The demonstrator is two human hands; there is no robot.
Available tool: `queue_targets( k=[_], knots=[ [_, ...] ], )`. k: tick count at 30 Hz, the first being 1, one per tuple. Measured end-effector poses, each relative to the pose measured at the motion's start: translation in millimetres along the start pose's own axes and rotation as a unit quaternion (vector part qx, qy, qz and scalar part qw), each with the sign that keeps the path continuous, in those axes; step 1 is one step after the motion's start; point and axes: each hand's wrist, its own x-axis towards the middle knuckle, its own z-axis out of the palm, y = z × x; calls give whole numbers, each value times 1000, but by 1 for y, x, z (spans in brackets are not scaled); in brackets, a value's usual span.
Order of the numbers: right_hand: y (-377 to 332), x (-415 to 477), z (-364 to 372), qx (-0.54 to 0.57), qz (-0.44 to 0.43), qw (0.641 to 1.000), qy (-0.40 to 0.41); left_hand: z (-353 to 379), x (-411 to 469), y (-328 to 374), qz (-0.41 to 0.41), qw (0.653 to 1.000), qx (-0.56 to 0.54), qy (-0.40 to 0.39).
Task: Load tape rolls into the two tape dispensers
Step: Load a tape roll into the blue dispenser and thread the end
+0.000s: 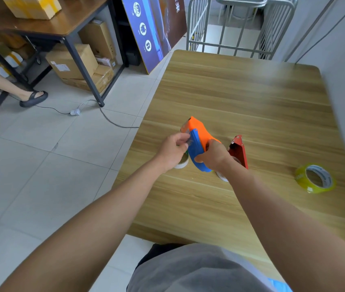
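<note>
My right hand [211,157] grips an orange and blue tape dispenser [198,140], held above the wooden table [241,98]. At the dispenser's front, my left hand [173,150] pinches what looks like a clear tape end. A red metal dispenser [238,150] stands on the table just right of my right hand. A white-cored tape roll [183,163] lies partly hidden under my left hand. Behind my right wrist shows the edge of another roll [222,177]. A yellow-green tape roll [314,179] lies flat to the right.
The table's left edge runs close to my left arm, with tiled floor beyond. A dark-framed desk [62,28] with cardboard boxes [72,60] stands at the back left, a person's sandalled feet [32,99] beside it. A cable [112,121] crosses the floor. A metal rack [241,28] is behind the table.
</note>
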Motion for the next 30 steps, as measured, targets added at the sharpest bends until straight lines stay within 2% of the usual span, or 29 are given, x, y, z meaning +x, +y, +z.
queue_targets(
  k=[4, 10, 15, 19, 24, 30],
  knots=[
    [11, -5, 1, 13, 19, 1000, 18, 7, 1, 0, 3, 999, 8, -31],
    [37, -15, -20, 37, 55, 994, 91, 41, 8, 18, 51, 996, 22, -67],
    [75, -34, -39, 55, 104, 981, 152, 83, 6, 35, 84, 985, 29, -147],
    [110, -51, -48, 37, 143, 971, 187, 121, -1, 41, 70, 971, -1, -228],
    [152, -70, -47, 30, 206, 959, 190, 160, -12, 32, 68, 951, 30, -300],
    [188, -80, -29, -24, 233, 962, 139, 182, -19, 6, 12, 932, 44, -360]
  ],
)
